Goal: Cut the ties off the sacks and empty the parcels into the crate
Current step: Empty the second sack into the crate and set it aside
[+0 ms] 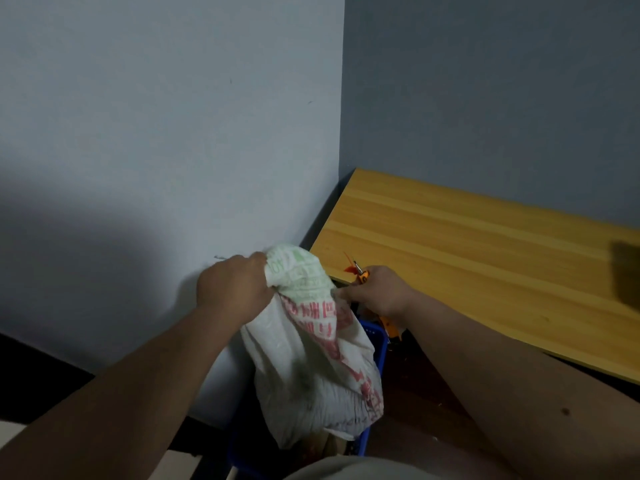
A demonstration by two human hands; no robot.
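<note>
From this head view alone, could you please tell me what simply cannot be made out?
- Crate contents: head view, covered by the sack.
- Cutter: mostly hidden inside the right hand; blade not visible.
- Sack's tie: hidden by the left hand gripping the bunched top.
- Dark object on the table: blurred, cut by the right edge.

hands [232, 289]: 2 | sack [311, 355]: 1 | crate [375, 344]: 1 | table [485, 258]: 1
</note>
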